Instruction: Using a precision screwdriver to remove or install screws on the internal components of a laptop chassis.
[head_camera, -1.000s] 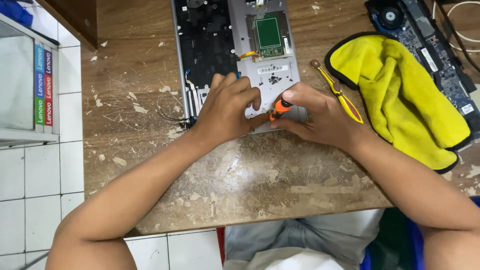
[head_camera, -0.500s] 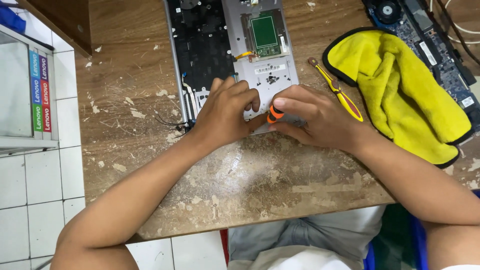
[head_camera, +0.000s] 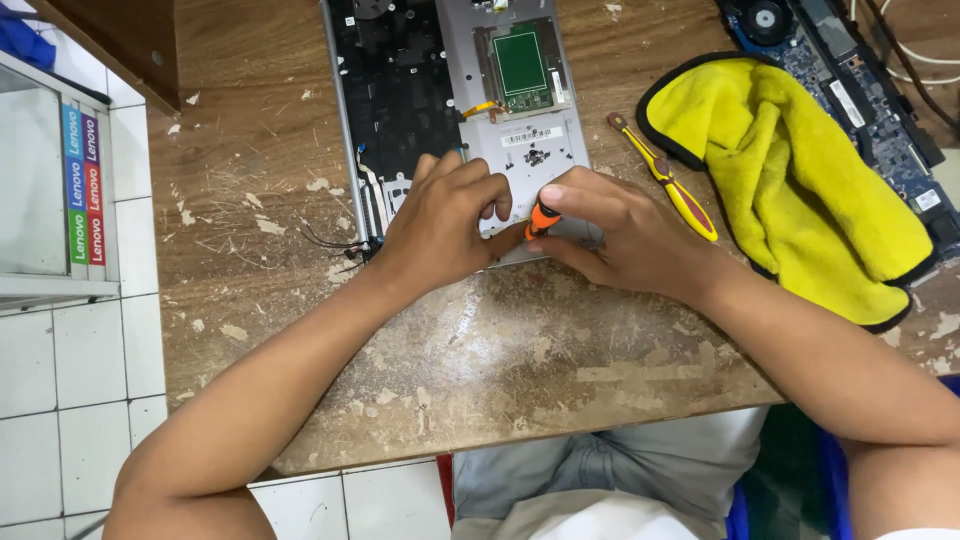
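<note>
An opened laptop base, with a black keyboard underside and a green circuit board, lies on the worn wooden table. My right hand grips a small orange-handled screwdriver whose tip points down at the near edge of the laptop base. My left hand rests curled on that same edge, fingers touching the metal right beside the screwdriver. The tip itself is hidden by my fingers.
A yellow-handled screwdriver lies to the right of the laptop base. A yellow cloth with black trim covers part of a blue motherboard at the far right. A glass cabinet stands left; the table edge is near my lap.
Both hands stay at the laptop's near edge. The orange screwdriver has turned slightly more upright between my right fingers. The view has shifted a little.
</note>
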